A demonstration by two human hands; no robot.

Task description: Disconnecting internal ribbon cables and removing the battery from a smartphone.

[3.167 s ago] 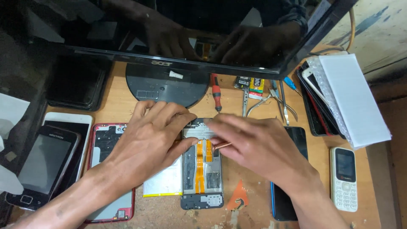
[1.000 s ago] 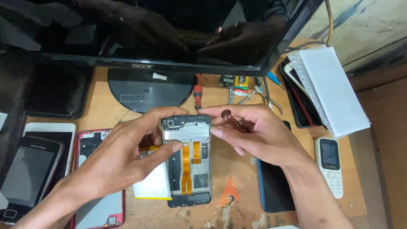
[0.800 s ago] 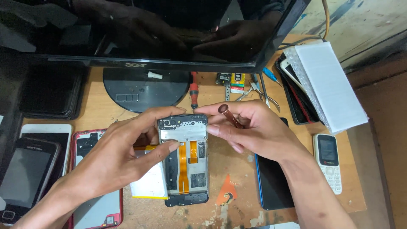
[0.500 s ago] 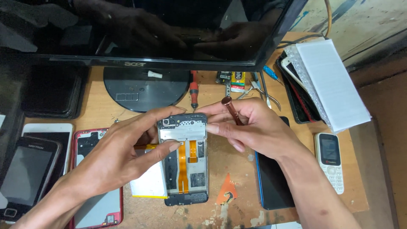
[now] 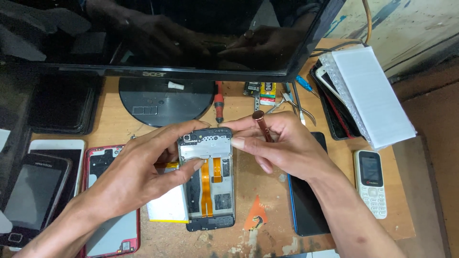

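1. At the back of the wooden bench [image 5: 119,125]: 1 dark monitor [image 5: 158,36] on a round black stand [image 5: 165,101]; the screen mirrors both hands.
2. Far right: 1 white padded sheet stack [image 5: 370,95] lying on a few dark phone panels; can't count those exactly.
3. Left side: 1 black tray [image 5: 62,102], 1 black touchscreen phone [image 5: 31,196] lying on a white panel, 1 red-framed phone shell [image 5: 112,224].
4. Centre: 1 opened smartphone [image 5: 209,184], back off, w/ 2 orange flex ribbons running down its middle. It lies flat on the bench, between the hands, just in front of the stand.
5. L hand [image 5: 136,174]: clamped on the opened smartphone's top-left part, thumb on the inner plate, fingers curled over the top edge.
6. R hand [image 5: 282,145]: closed round 1 reddish-brown screwdriver [image 5: 262,125], held upright-ish; fingertips touch the phone's top-right corner.
7. Beside R wrist: 1 dark blue-edged phone [image 5: 306,200], face down or screen off, can't tell.
8. Right edge: 1 small white keypad phone [image 5: 371,184].
9. Under L hand: 1 white-yellow battery [image 5: 167,208].
10. Near the stand: 1 red-handled screwdriver [image 5: 219,107], 1 pair of tweezers [image 5: 301,102].
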